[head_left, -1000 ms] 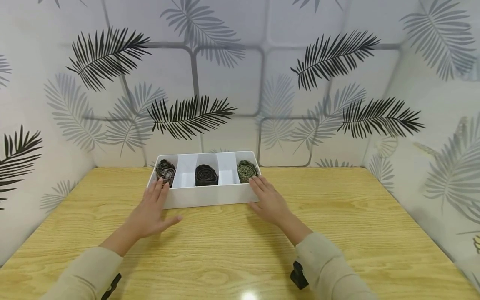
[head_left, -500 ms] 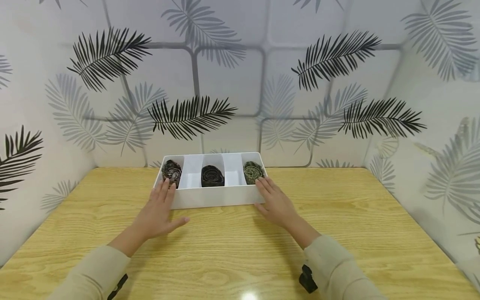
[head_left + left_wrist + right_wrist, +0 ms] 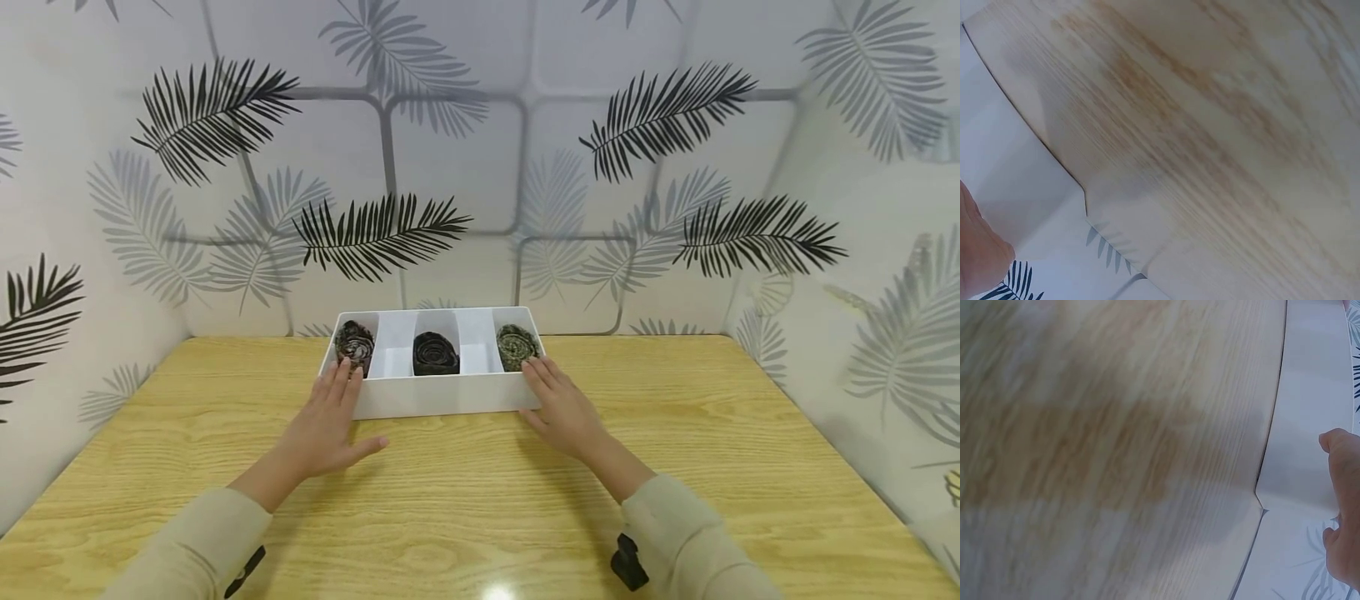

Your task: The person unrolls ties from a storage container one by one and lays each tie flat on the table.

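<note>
Left hand (image 3: 322, 433) and right hand (image 3: 567, 415) rest straightened fingers against the front ends of a white divided box (image 3: 438, 396) on the table (image 3: 450, 500); likely adjusting its position, next needing even pressure.

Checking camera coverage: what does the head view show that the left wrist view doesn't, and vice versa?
Only the head view: the brownish roll, black roll and green roll in the white box, the right hand, beige sleeves and black devices near them.

Only the left wrist view: the box's bottom front left corner, which the left hand hides from the head camera.

Both: left hand, box front, wooden table, leaf-patterned wall.
</note>
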Available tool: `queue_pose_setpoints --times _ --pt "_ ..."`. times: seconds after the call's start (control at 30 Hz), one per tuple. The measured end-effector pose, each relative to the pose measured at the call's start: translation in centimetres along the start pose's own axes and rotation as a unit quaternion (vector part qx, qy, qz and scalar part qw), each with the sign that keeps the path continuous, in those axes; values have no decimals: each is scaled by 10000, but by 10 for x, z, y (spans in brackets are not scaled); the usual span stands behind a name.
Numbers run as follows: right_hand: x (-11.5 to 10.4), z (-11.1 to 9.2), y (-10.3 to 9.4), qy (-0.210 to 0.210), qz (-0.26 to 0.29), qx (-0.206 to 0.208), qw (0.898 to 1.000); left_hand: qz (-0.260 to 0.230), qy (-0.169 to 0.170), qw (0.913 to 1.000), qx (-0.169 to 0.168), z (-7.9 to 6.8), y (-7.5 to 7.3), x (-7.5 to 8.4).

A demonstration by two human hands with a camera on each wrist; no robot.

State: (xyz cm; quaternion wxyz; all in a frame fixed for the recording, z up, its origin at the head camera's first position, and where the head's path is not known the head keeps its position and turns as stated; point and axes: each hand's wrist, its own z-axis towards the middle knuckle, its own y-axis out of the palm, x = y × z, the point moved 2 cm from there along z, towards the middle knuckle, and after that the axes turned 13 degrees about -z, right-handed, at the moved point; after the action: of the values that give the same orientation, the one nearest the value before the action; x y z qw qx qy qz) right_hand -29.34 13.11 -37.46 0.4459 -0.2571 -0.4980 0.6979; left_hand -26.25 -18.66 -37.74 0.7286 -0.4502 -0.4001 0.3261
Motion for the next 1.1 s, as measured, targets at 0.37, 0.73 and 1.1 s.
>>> queue_pose_setpoints --times 0.37,0.73,1.1 --pt "5 -7 -2 53 -143 47 9999 -23 134 9999 -5 5 3 4" --pt "14 -14 -3 104 -140 47 9998 -139 166 9997 -68 11 7 10" --pt "24 -19 -2 66 -27 53 10000 -171 169 9997 -77 17 12 17"
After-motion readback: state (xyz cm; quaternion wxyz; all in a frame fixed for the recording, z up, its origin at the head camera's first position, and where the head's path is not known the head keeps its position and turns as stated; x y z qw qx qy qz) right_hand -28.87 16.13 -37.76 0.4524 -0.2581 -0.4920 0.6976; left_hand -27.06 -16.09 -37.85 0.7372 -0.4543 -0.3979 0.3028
